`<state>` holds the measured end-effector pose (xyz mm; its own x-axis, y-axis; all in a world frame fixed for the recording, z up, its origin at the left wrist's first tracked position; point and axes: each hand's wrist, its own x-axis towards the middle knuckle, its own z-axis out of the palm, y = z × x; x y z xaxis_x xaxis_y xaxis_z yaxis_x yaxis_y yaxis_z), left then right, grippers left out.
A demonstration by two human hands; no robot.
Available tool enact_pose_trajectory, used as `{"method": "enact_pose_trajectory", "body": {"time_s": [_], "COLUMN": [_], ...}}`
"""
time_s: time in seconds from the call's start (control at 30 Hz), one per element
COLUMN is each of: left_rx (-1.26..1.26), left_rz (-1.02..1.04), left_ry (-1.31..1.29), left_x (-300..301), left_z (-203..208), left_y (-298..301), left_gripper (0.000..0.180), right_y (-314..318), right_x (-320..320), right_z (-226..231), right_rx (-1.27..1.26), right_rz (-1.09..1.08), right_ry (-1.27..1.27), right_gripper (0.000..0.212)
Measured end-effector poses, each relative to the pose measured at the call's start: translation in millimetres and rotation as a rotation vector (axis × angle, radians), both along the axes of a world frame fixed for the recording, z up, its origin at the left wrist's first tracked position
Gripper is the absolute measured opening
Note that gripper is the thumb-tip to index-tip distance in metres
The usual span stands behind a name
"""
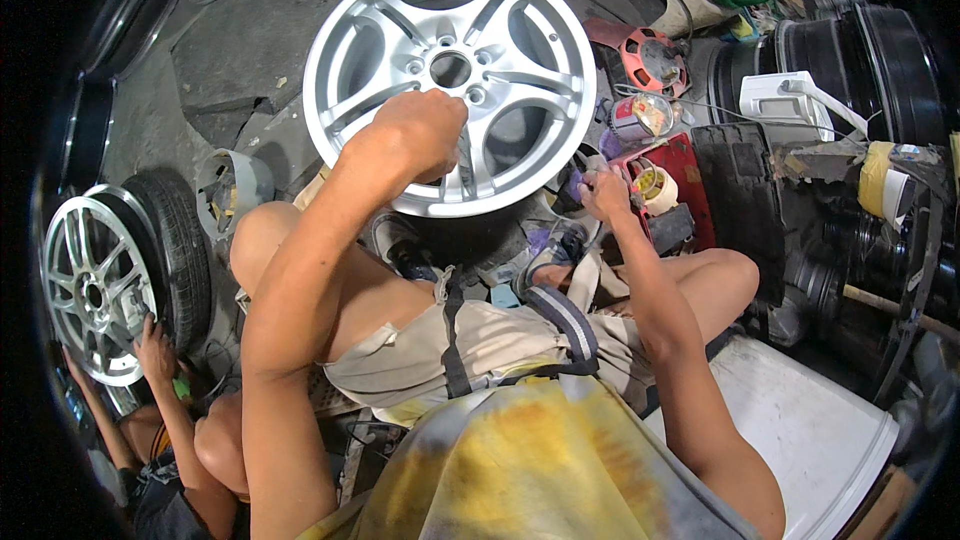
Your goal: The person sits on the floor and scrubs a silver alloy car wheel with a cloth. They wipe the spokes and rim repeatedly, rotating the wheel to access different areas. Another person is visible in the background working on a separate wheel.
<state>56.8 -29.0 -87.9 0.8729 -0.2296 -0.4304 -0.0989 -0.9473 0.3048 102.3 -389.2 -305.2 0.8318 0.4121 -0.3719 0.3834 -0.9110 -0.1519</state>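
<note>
A silver alloy wheel rim point(450, 15) with split spokes lies face up in front of my knees. My left hand point(412, 135) is closed over its near spokes, below the hub hole. Its fingertips point down and are hidden, so what it pinches cannot be made out. My right hand point(607, 194) is closed just off the rim's right edge, beside a red tray point(690, 165). Something small and purple shows at its fingertips, too little to name. An open tin point(652, 185) with yellowish contents stands right next to that hand.
Another tin point(640, 118) and a red fan-like part point(650, 58) lie beyond the tray. Stacked dark wheels point(850, 60) line the right side, near a white box-like surface point(810, 430). At the left, a co-worker's hand point(153, 348) touches another silver wheel point(95, 285) beside a tyre point(172, 250).
</note>
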Motion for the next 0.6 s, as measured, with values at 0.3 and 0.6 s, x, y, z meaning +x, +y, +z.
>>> {"method": "enact_pose_trajectory", "body": {"time_s": [0.3, 0.6], "left_rx": [-0.036, 0.037], "left_rz": [-0.046, -0.038], "left_ry": [-0.037, -0.024], "left_x": [2, 3], "left_z": [0, -2], "left_y": [-4, -6], "left_gripper": [0.016, 0.019], "right_y": [22, 68], "right_x": [-13, -10], "right_z": [15, -16], "right_rx": [0.051, -0.185], "right_rz": [0.000, 0.058], "right_ry": [-0.332, -0.260], "right_gripper": [0.053, 0.064]}}
